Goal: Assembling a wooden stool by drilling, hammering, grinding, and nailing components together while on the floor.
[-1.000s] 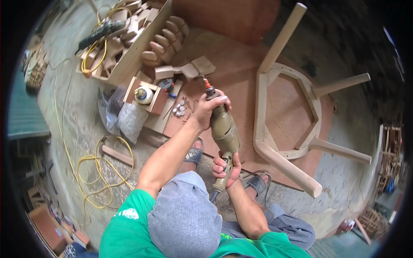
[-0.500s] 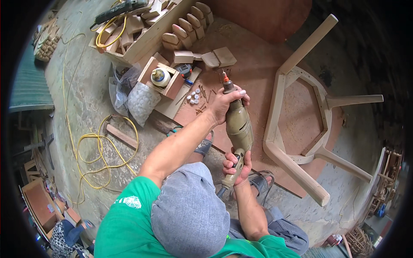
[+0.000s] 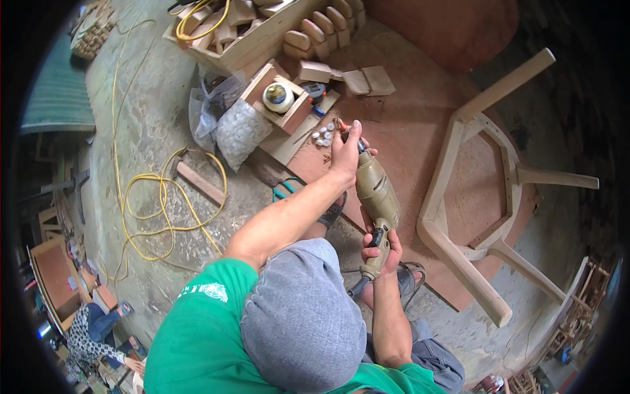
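A tan power drill slants across the middle, its nose pointing away from me. My left hand is closed around its front end, thumb up, beside an orange-tipped bit. The rear handle sits in my right hand, fingers wrapped round it near the black switch. To the right of the drill a wooden chair frame rests on its side on a reddish-brown board, legs sticking out. White round caps and a few screws lie just left of the drill's tip, partly hidden by my left hand.
A small wooden box holds a white bottle, next to a bag of white caps. Behind stands a crate of wood pieces. Yellow cord loops over the floor at left, round a hammer. Another person is at lower left.
The drill and both hands have shifted slightly right and down in the view, with its nose tilting more to the left. My left hand now covers more of the front end. The whole scene has shifted.
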`<state>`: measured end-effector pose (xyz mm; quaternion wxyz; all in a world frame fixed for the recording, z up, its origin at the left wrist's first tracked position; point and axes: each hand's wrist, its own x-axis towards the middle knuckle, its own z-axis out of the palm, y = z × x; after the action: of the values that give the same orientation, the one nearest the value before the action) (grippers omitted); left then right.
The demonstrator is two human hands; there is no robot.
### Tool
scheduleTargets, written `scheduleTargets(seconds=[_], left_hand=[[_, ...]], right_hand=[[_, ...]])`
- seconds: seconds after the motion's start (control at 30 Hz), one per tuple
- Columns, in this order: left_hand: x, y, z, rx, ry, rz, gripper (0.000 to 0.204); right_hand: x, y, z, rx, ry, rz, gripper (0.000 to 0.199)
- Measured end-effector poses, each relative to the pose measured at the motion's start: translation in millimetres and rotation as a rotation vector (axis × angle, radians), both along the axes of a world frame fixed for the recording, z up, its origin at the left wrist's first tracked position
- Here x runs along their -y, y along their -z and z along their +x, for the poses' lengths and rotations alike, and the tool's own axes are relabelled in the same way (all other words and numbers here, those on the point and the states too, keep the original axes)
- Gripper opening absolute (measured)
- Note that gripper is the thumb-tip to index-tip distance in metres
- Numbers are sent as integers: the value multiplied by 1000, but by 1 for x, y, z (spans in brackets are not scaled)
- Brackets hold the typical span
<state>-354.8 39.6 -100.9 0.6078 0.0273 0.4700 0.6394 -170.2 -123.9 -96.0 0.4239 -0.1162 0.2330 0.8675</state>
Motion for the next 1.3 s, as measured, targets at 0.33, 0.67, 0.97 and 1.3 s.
scheduleTargets(seconds=[0.33,0.67,0.97,1.3], left_hand=[[12,23,-10,-212,-120,-135,36],[13,58,-76,-1048,-2,-240,37],[51,62,-127,-1899,439,-269,32],[71,105,-141,-1308,-164,-171,8]], right_hand=[[10,6,-7,22,-51,-20,59],[21,5,-17,-70,-55,-64,64],[18,4,-5,101,-35,6,70],[15,1,-6,146,-47,11,64]])
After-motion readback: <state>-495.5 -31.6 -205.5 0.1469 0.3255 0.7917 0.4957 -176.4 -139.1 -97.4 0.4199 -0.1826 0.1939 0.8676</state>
